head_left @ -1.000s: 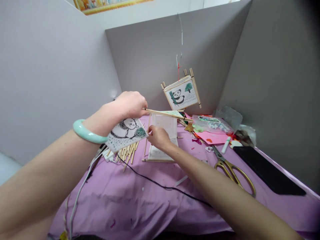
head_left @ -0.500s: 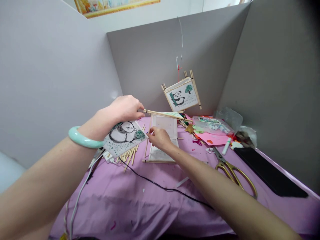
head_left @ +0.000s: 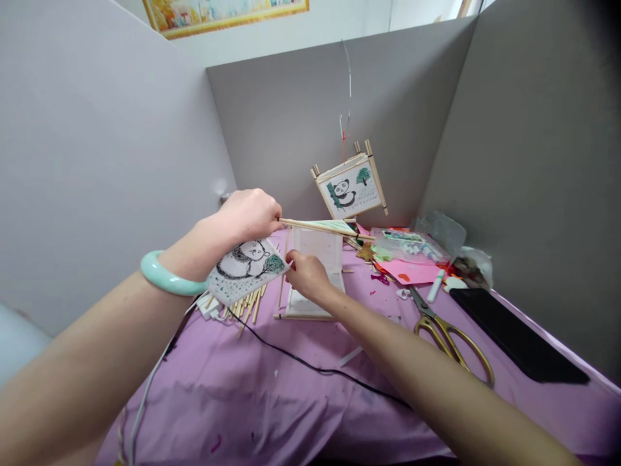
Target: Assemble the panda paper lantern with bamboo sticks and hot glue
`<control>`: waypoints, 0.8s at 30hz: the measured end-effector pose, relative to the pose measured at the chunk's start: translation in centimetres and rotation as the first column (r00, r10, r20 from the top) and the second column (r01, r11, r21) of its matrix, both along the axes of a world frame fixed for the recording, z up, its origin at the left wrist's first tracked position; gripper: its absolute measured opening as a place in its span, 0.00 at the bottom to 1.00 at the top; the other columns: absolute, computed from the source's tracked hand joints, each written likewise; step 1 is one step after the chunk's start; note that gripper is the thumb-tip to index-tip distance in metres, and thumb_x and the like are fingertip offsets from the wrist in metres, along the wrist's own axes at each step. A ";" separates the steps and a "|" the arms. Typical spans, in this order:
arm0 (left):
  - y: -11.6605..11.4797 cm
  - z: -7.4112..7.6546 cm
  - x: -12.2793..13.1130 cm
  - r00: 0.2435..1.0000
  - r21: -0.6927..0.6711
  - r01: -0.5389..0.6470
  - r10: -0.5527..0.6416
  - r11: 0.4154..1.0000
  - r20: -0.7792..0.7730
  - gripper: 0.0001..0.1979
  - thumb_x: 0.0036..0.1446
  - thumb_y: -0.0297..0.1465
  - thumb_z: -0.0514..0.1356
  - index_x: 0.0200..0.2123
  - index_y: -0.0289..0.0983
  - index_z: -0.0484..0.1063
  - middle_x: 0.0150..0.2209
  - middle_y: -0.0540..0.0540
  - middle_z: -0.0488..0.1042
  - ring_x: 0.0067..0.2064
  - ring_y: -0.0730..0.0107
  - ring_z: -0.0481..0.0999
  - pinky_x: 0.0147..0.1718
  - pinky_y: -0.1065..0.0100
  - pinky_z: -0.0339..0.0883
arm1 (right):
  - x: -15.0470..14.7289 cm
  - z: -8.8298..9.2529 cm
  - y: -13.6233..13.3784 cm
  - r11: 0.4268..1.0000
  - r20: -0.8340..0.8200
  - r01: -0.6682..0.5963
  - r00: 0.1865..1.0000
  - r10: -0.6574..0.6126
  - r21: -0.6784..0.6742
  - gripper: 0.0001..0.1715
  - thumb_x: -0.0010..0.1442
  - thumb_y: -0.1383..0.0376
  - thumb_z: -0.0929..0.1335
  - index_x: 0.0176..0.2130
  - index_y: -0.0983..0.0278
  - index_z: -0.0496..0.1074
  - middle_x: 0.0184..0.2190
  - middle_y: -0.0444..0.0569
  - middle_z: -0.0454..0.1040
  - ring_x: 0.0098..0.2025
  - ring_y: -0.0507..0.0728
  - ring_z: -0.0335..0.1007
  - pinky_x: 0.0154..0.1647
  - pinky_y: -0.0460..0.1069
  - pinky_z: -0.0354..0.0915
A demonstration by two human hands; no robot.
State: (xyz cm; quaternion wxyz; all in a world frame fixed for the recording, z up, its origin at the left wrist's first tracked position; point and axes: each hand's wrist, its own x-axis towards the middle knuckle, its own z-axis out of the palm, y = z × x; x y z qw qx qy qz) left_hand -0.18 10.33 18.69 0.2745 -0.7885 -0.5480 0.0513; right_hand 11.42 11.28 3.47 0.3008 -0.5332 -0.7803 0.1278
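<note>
My left hand (head_left: 255, 213), closed, grips the left end of the upper sticks of a wooden stick lantern frame (head_left: 315, 226). White paper panels (head_left: 317, 249) show inside that frame, which stands on the table. A sheet with a panda drawing (head_left: 250, 268) is tilted to its left, partly behind my left wrist. My right hand (head_left: 306, 275) pinches the right corner of this panda sheet between thumb and fingers, in front of the frame. A finished-looking lantern with a panda and a tree (head_left: 352, 188) hangs behind, on a red string and wire.
Loose wooden sticks (head_left: 250, 307) lie at the left, near a white cable and a black cable (head_left: 291, 356). On the right are gold-handled scissors (head_left: 451, 340), a black flat slab (head_left: 519, 336), a marker (head_left: 435, 287), pink paper (head_left: 412, 270) and a plastic box (head_left: 412, 244). Grey panels (head_left: 310, 129) enclose the table.
My left hand has turned slightly and its fingers are more closed around the stick end. The right hand stays at the panda sheet's corner. The view has shifted a little.
</note>
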 end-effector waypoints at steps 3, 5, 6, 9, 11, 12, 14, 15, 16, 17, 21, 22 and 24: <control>-0.1 -0.1 -0.1 1.000 0.025 0.009 -0.008 1.000 -0.016 0.20 0.57 0.46 0.51 0.41 0.46 0.78 0.33 0.45 0.79 0.37 0.59 0.76 0.31 0.67 0.62 | -0.1 0.1 -0.3 1.000 0.049 -0.001 0.999 0.000 0.016 0.12 0.60 0.63 0.64 0.44 0.61 0.71 0.36 0.50 0.79 0.35 0.55 0.74 0.29 0.45 0.58; -0.1 -0.2 -0.2 1.000 0.030 0.020 -0.020 0.999 -0.015 0.19 0.57 0.45 0.51 0.40 0.45 0.78 0.33 0.45 0.79 0.37 0.59 0.76 0.31 0.67 0.62 | 0.4 0.1 -0.5 1.000 0.087 -0.015 0.996 0.013 0.022 0.15 0.62 0.59 0.62 0.46 0.61 0.70 0.37 0.50 0.79 0.36 0.55 0.74 0.30 0.45 0.58; -0.1 -0.2 -0.2 1.000 0.033 0.025 -0.025 0.999 -0.013 0.19 0.58 0.45 0.50 0.40 0.45 0.78 0.33 0.45 0.79 0.36 0.60 0.76 0.30 0.67 0.62 | 0.8 0.1 -0.7 0.999 0.110 -0.023 0.994 0.021 0.022 0.17 0.62 0.57 0.62 0.48 0.61 0.69 0.38 0.50 0.79 0.37 0.55 0.74 0.30 0.45 0.59; -0.1 -0.3 -0.3 0.999 0.039 0.045 -0.044 0.998 -0.007 0.20 0.58 0.46 0.49 0.40 0.45 0.78 0.32 0.45 0.79 0.35 0.60 0.76 0.28 0.67 0.60 | 2.7 -0.2 -1.3 0.999 0.214 -0.052 0.976 0.050 0.002 0.20 0.61 0.53 0.63 0.47 0.62 0.71 0.37 0.51 0.79 0.38 0.57 0.74 0.32 0.46 0.60; -0.2 -0.3 -0.4 0.999 0.034 0.049 -0.049 0.998 0.001 0.21 0.58 0.46 0.49 0.40 0.44 0.78 0.32 0.44 0.79 0.35 0.60 0.75 0.28 0.66 0.60 | 4.0 -0.7 -1.9 0.995 0.314 -0.087 0.944 0.095 -0.041 0.17 0.57 0.54 0.67 0.40 0.63 0.75 0.34 0.52 0.79 0.37 0.59 0.75 0.33 0.47 0.62; -0.2 -0.3 -0.4 0.999 0.027 0.048 -0.048 0.998 0.008 0.21 0.59 0.47 0.49 0.40 0.44 0.78 0.33 0.44 0.79 0.35 0.60 0.75 0.29 0.66 0.61 | 4.5 -1.0 -2.2 0.992 0.367 -0.105 0.922 0.124 -0.069 0.15 0.53 0.55 0.70 0.35 0.63 0.76 0.32 0.53 0.79 0.36 0.60 0.75 0.32 0.47 0.62; -0.3 -0.3 -0.3 0.999 0.020 0.042 -0.042 0.999 0.022 0.22 0.58 0.48 0.49 0.40 0.44 0.78 0.33 0.44 0.79 0.36 0.60 0.75 0.30 0.66 0.61 | 5.0 -1.5 -2.9 0.984 0.458 -0.128 0.872 0.169 -0.120 0.14 0.48 0.57 0.73 0.31 0.65 0.78 0.31 0.56 0.80 0.35 0.62 0.76 0.33 0.49 0.64; -0.3 -0.3 -0.3 0.999 0.017 0.039 -0.040 0.999 0.027 0.23 0.58 0.49 0.49 0.40 0.44 0.78 0.32 0.43 0.79 0.36 0.60 0.75 0.30 0.66 0.61 | 5.0 -1.7 -3.2 0.982 0.494 -0.131 0.850 0.182 -0.137 0.14 0.47 0.57 0.74 0.31 0.66 0.78 0.32 0.58 0.80 0.35 0.64 0.76 0.33 0.49 0.65; -0.3 -0.3 -0.3 0.999 0.017 0.039 -0.039 0.999 0.029 0.23 0.57 0.50 0.49 0.40 0.44 0.77 0.32 0.43 0.79 0.35 0.60 0.75 0.29 0.66 0.60 | 5.0 -1.9 -3.5 0.981 0.522 -0.130 0.832 0.189 -0.147 0.15 0.48 0.58 0.74 0.32 0.67 0.79 0.32 0.60 0.79 0.36 0.65 0.76 0.34 0.50 0.66; -0.3 -0.3 -0.3 0.999 0.019 0.040 -0.041 0.999 0.027 0.23 0.57 0.50 0.49 0.39 0.44 0.77 0.32 0.43 0.78 0.34 0.60 0.75 0.29 0.66 0.60 | 4.8 -1.9 -3.7 0.980 0.544 -0.130 0.816 0.194 -0.153 0.16 0.48 0.58 0.74 0.33 0.68 0.79 0.34 0.62 0.79 0.37 0.66 0.76 0.34 0.51 0.66; -0.1 -0.5 -0.4 0.997 0.034 0.071 -0.071 0.997 -0.004 0.24 0.59 0.49 0.46 0.38 0.43 0.76 0.30 0.43 0.77 0.33 0.61 0.74 0.25 0.67 0.56 | 4.3 -1.7 -4.4 0.973 0.587 -0.158 0.776 0.228 -0.169 0.14 0.52 0.61 0.72 0.37 0.68 0.79 0.37 0.61 0.79 0.41 0.66 0.76 0.38 0.52 0.68; 0.1 -0.6 -0.4 0.997 0.037 0.076 -0.076 0.996 -0.006 0.24 0.59 0.49 0.46 0.38 0.43 0.76 0.30 0.43 0.76 0.33 0.61 0.74 0.24 0.67 0.55 | 4.3 -1.6 -4.5 0.971 0.592 -0.167 0.770 0.237 -0.172 0.13 0.53 0.63 0.71 0.38 0.68 0.78 0.38 0.60 0.79 0.42 0.66 0.76 0.39 0.52 0.69; 0.4 -0.7 -0.5 0.997 0.033 0.080 -0.080 0.996 0.003 0.24 0.59 0.50 0.46 0.37 0.43 0.76 0.29 0.43 0.76 0.33 0.61 0.74 0.23 0.68 0.53 | 4.4 -1.5 -4.5 0.968 0.600 -0.176 0.761 0.249 -0.179 0.12 0.55 0.64 0.70 0.39 0.68 0.78 0.38 0.60 0.79 0.43 0.65 0.75 0.39 0.52 0.69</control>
